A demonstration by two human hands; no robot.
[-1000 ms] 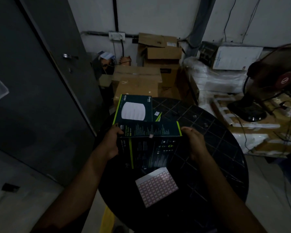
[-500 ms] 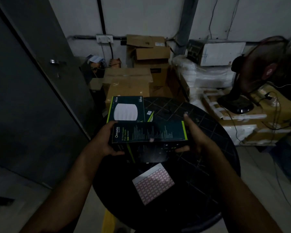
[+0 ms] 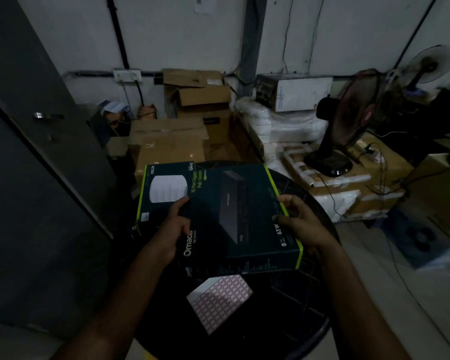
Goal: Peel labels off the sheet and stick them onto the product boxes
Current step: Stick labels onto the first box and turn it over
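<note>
While both hands carry a product box above the round black desk [image 3: 283,320], no label is being peeled, so the step in hand looks like box handling: turning or placing a box so that a face is ready for sticking. Farthest left lies a second box [image 3: 164,188], dark with a green edge and a white round device pictured on it; it sits at the far side of the desk and is partly covered by the box held in front of it. Next comes the left hand [image 3: 176,227], its grip curled round the left end of the held box, thumb on the top face near the printed brand name. The held box [image 3: 242,219] is dark teal with bright green edges and shows a flat black device; it is tilted, its broad face turned up toward the camera. Below it on the desk lies the label sheet [image 3: 220,301], a pale sheet with rows of small pinkish labels, its upper edge hidden under the box. On the right, the right hand [image 3: 300,224] pinches the box's right edge, fingers curled over the green strip. The next move probably calls for setting this box down steadily, freeing one hand, and lifting a single label by its corner without creasing it.
</note>
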